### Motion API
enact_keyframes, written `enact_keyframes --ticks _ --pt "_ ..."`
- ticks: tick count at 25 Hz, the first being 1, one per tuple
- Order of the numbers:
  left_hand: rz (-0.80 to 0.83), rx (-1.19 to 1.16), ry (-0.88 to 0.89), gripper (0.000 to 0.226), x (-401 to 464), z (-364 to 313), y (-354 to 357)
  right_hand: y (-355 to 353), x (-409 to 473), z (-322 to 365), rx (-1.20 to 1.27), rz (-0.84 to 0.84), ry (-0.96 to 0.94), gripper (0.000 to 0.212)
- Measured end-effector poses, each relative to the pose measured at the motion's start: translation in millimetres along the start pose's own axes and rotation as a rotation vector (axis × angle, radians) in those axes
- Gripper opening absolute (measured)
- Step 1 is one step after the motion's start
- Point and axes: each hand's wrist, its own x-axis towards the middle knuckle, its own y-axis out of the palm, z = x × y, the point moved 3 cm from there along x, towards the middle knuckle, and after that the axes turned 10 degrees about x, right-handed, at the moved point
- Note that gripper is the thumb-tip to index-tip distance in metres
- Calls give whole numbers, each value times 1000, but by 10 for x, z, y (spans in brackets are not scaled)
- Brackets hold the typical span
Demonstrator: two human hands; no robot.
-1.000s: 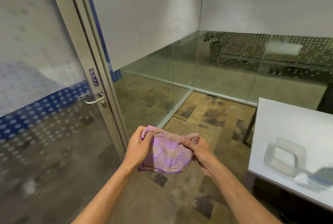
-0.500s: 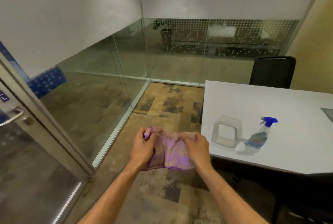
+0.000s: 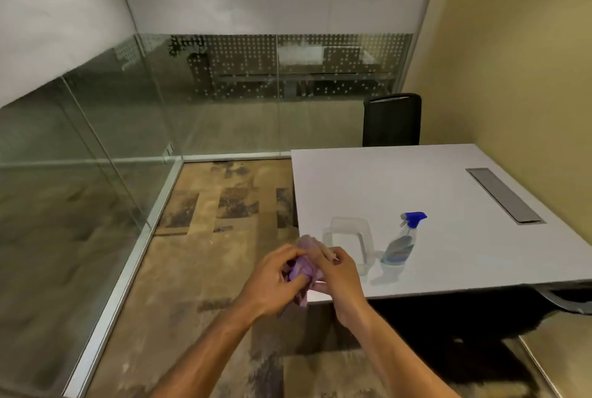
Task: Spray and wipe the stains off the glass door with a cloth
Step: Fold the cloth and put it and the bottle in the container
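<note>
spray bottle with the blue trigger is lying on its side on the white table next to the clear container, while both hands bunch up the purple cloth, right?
Not quite: the spray bottle stands upright on the white table, not on its side, as the head view shows. The rest holds: it is next to the clear container, and the left hand and right hand bunch up the purple cloth.

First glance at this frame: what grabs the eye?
Both hands, left hand and right hand, bunch a purple cloth at bottom centre. Just right, a blue-capped spray bottle stands upright on the white table beside a clear plastic container. Glass partitions fill the left.
</note>
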Motion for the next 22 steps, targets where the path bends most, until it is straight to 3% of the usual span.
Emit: enact_keyframes --ticks 4,9,11,14,18,22 --pt "200 -94 -16 46 462 228 59 -159 397 -59 -9 -124 27 34" --pt "28 -207 -122 36 1033 339 287 -381 821 -33 54 -211 17 37" --pt "8 -281 -222 46 1275 426 451 -499 1003 29 97 -195 27 40" --pt "119 -454 -419 59 1571 593 733 -731 1284 117 170 -134 38 45" --pt "271 -760 -606 30 1883 611 1086 -1044 1652 151 240 -34 78 52" --pt "204 -762 -641 32 2238 491 1368 -1411 1999 103 78 9 118 51"
